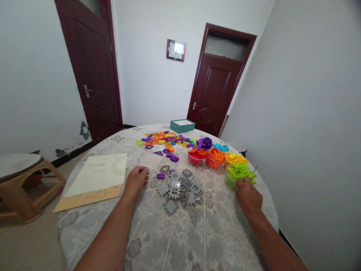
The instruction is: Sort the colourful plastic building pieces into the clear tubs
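My left hand (138, 180) rests on the tablecloth at the left of the grey pieces, its fingers loosely bent and nothing visible in them. Closest to it are a grey frame piece (164, 168) and a purple connector piece (160, 176). On the right, my right hand (248, 195) grips the near edge of a clear plastic bowl (230, 182) heaped with lime-green building pieces (239, 171). Its fingertips are partly hidden against the bowl and the pieces. Between the hands lies a loose pile of flat grey interlocking pieces (175, 190), some with window cut-outs.
Bowls of red pieces (196, 157), orange pieces (216, 156) and yellow pieces (235, 158) stand beside the green one. Purple pieces (205, 143) and blue pieces (220, 147) lie behind. Mixed pieces (160, 142), a teal box (182, 126) and paper (97, 171) are also on the table.
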`<state>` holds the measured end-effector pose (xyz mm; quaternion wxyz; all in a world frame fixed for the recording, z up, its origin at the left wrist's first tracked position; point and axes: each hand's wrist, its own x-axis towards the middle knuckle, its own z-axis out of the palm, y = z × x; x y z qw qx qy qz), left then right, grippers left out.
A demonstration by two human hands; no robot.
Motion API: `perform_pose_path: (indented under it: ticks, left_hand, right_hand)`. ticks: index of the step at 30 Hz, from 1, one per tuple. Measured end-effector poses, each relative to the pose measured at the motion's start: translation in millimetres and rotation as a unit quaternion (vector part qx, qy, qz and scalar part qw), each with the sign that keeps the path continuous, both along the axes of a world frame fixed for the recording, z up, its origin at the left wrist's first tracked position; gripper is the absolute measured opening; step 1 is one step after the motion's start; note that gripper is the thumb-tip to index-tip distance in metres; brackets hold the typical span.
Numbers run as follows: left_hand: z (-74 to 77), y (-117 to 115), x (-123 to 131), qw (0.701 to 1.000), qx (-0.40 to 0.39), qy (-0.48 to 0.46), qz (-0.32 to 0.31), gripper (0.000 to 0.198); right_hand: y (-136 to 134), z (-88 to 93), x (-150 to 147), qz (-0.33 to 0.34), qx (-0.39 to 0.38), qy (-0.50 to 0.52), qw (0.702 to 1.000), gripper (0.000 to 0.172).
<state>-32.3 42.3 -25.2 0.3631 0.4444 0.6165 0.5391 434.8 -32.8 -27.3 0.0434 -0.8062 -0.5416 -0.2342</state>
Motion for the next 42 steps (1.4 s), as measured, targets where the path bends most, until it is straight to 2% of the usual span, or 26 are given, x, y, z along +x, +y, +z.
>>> perform_pose_path:
  ticks: [6, 10, 17, 21, 23, 26, 29, 31, 34, 36, 38, 42]
  left_hand:
    - [-5.3, 1.8, 1.9, 1.0, 0.008, 0.015, -0.021, 0.031]
    - [-7.1, 1.9, 11.6, 0.997, 0.031, 0.011, -0.074, 0.041]
    - [-13.1, -7.8, 45.0, 0.982, 0.081, -0.055, -0.162, 0.071]
    - [-18.6, -10.0, 55.9, 0.967, 0.068, -0.143, -0.199, 0.08]
    - [-19.1, -10.1, 57.9, 0.962, 0.056, -0.176, -0.202, 0.079]
    - [-17.0, -9.7, 58.2, 0.948, 0.038, -0.248, -0.197, 0.073]
    - [-15.4, -7.4, 55.7, 0.93, 0.016, -0.326, -0.17, 0.071]
    - [-16.7, -4.8, 53.9, 0.927, 0.013, -0.337, -0.166, 0.071]
    - [-21.2, -1.7, 53.1, 0.933, 0.025, -0.31, -0.178, 0.071]
    - [-24.1, -1.2, 53.9, 0.945, 0.033, -0.271, -0.183, 0.071]
    - [-26.0, -1.9, 54.7, 0.954, 0.051, -0.221, -0.197, 0.069]
    - [-27.2, -4.2, 53.9, 0.966, 0.096, -0.119, -0.208, 0.071]
  right_hand:
    - [-22.9, 9.8, -13.9, 0.048, 0.0, -0.013, 0.999, 0.019]
    - [-40.5, 29.1, -36.4, 0.109, 0.011, -0.015, 0.994, 0.016]
    - [-51.4, 78.8, -112.3, 0.27, 0.015, 0.048, 0.962, 0.019]
    - [-42.9, 93.5, -160.2, 0.374, -0.005, 0.166, 0.912, 0.008]
    - [-34.3, 92.2, -177.9, 0.423, -0.006, 0.253, 0.87, 0.005]
    - [-15.8, 77.7, -192.6, 0.455, 0.002, 0.403, 0.794, 0.005]
    - [4.9, 51.9, -194.7, 0.418, -0.011, 0.564, 0.712, 0.009]
    - [16.3, 33.8, -192.9, 0.367, -0.028, 0.679, 0.635, 0.02]
    - [28.7, 13.8, -191.9, 0.292, -0.025, 0.825, 0.483, 0.032]
    - [35.6, 6.3, -192.8, 0.255, -0.011, 0.886, 0.388, 0.035]
    - [42.3, 2.0, -193.7, 0.219, -0.005, 0.921, 0.323, 0.032]
    - [52.8, -2.5, -190.2, 0.157, -0.003, 0.96, 0.23, 0.016]
